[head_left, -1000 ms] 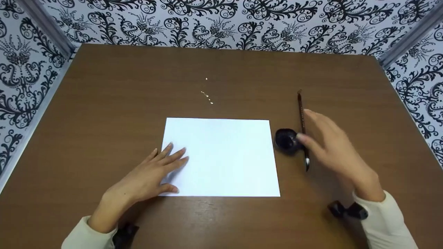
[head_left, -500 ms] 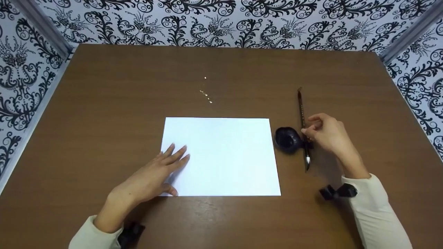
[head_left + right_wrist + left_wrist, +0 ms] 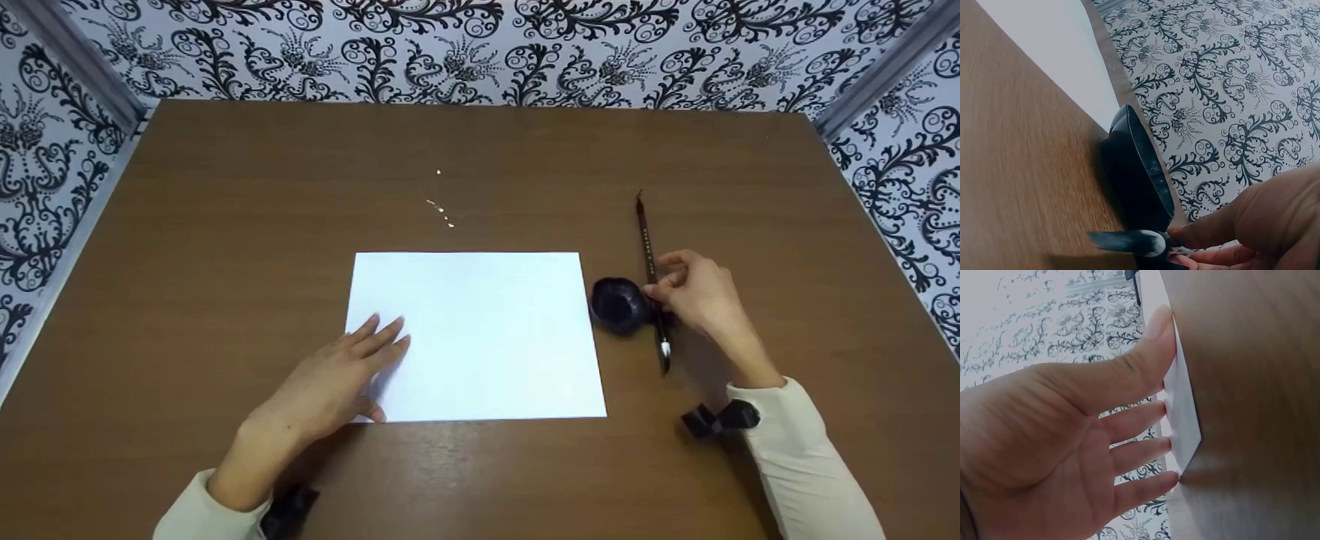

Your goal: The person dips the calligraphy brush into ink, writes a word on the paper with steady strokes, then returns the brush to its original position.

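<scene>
A sheet of white paper (image 3: 487,330) lies flat on the brown table. My left hand (image 3: 322,382) rests on the sheet's left side with fingers spread; in the left wrist view the thumb (image 3: 1159,337) touches the paper's near edge. To the right of the sheet, a dark paintbrush (image 3: 645,232) leans across the right side of a small black bowl (image 3: 617,304). Thumb and fingers of my right hand (image 3: 697,296) pinch the brush's handle beside the bowl. The dark bristles (image 3: 1117,241) and pale ferrule show in the right wrist view, while the gripped part is mostly hidden.
Several tiny pale flecks (image 3: 441,211) lie on the table (image 3: 225,187) beyond the paper. Black-and-white patterned wallpaper (image 3: 450,60) borders the table's far edge and both sides. A black strap piece (image 3: 720,420) is on the right sleeve.
The right hand's fingers, earlier held apart beside the brush, have drawn together and now pinch it. The brush has hardly moved. The left hand stays on the paper.
</scene>
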`<state>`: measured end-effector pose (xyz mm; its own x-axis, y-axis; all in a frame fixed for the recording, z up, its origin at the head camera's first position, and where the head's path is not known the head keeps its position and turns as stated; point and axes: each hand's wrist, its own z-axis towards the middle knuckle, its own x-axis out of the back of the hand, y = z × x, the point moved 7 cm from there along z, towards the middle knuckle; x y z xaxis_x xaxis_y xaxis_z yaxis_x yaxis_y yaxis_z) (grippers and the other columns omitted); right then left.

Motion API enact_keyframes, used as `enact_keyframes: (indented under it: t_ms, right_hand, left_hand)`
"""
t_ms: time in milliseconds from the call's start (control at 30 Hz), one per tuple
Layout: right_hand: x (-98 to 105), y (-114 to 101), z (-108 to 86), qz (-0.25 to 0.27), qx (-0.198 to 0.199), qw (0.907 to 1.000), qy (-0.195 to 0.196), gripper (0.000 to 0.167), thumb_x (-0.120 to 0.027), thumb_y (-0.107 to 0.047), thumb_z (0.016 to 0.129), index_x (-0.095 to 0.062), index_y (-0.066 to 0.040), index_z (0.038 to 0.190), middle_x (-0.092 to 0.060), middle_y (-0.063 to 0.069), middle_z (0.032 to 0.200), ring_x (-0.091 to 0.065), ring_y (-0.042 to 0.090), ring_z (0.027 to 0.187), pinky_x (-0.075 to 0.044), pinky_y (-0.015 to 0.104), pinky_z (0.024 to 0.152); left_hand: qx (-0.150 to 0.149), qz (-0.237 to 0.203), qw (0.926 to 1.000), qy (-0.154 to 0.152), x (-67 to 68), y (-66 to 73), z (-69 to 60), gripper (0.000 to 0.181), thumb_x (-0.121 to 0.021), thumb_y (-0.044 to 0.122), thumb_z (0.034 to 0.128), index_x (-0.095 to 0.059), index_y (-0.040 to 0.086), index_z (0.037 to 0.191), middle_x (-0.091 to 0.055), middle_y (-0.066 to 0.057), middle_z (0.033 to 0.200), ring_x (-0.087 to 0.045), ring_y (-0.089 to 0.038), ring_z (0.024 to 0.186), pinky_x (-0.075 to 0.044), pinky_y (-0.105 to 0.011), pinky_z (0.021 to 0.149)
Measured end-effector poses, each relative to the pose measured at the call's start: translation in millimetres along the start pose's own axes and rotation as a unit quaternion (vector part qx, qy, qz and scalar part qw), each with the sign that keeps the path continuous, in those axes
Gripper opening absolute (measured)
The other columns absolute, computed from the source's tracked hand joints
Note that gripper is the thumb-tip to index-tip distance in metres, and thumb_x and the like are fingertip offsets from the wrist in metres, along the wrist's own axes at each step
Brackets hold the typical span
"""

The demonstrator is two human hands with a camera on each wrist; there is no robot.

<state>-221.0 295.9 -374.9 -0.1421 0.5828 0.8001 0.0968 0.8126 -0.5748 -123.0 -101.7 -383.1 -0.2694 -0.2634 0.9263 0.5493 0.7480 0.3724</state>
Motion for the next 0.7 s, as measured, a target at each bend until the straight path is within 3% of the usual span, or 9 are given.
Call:
enact_keyframes:
  t_ms: [200,267,400,500,600,700]
  right_hand:
    - [22.0,-9.1,-8.3,0.010,0.008,0.9997,0.021,0.059,-0.067,-0.026,0.090,-0.045,0.002,0.137,-0.069,0.018,0.101,-0.066,0.030,0.086,-0.048,0.044,0.079]
    - [33.5,-14.7,-12.9,0.014,0.018,0.9986,0.047,0.059,-0.068,-0.027,0.090,-0.046,0.000,0.137,-0.068,0.019,0.103,-0.065,0.029,0.090,-0.048,0.037,0.079]
    - [51.5,-27.6,-24.1,0.052,0.034,0.9919,0.111,0.057,-0.069,-0.023,0.089,-0.048,-0.001,0.137,-0.067,0.013,0.098,-0.064,0.009,0.084,-0.049,0.018,0.067]
    - [57.1,-36.5,-32.6,0.121,0.039,0.9814,0.143,0.056,-0.069,-0.017,0.089,-0.047,-0.001,0.138,-0.064,0.005,0.095,-0.063,-0.001,0.079,-0.051,0.016,0.065]
    - [60.1,-44.4,-40.1,0.190,0.047,0.9643,0.178,0.050,-0.070,-0.010,0.087,-0.050,0.000,0.132,-0.062,0.003,0.092,-0.065,0.003,0.077,-0.053,0.020,0.066]
    - [60.6,-49.6,-45.4,0.223,0.051,0.9489,0.217,0.039,-0.071,-0.007,0.085,-0.054,-0.001,0.120,-0.062,0.004,0.090,-0.066,0.007,0.075,-0.054,0.022,0.065]
  left_hand:
    - [0.005,-0.017,0.9997,-0.014,-0.5,2.9,-4.0,0.087,-0.080,0.021,0.0663,-0.043,0.005,0.143,-0.029,-0.013,0.153,-0.024,-0.039,0.139,-0.038,-0.059,0.095]
    - [0.007,-0.028,0.9994,-0.018,-1.0,2.5,-4.6,0.089,-0.081,0.020,0.0660,-0.041,0.005,0.144,-0.027,-0.013,0.154,-0.022,-0.039,0.140,-0.036,-0.059,0.097]
    - [0.004,-0.035,0.9993,-0.015,-1.7,1.7,-4.2,0.089,-0.080,0.019,0.0666,-0.040,0.005,0.145,-0.026,-0.013,0.154,-0.021,-0.038,0.140,-0.033,-0.059,0.100]
    - [0.000,-0.040,0.9991,-0.013,-2.9,1.4,-3.2,0.089,-0.080,0.019,0.0671,-0.040,0.005,0.145,-0.026,-0.013,0.154,-0.021,-0.038,0.140,-0.031,-0.059,0.101]
    - [-0.009,-0.043,0.9990,-0.011,-4.0,2.5,-1.6,0.088,-0.079,0.020,0.0675,-0.040,0.005,0.145,-0.026,-0.014,0.154,-0.021,-0.039,0.140,-0.028,-0.059,0.103]
    - [-0.009,-0.037,0.9992,-0.004,-3.6,4.6,-0.5,0.088,-0.077,0.023,0.0666,-0.041,0.005,0.144,-0.028,-0.014,0.153,-0.023,-0.039,0.139,-0.030,-0.059,0.102]
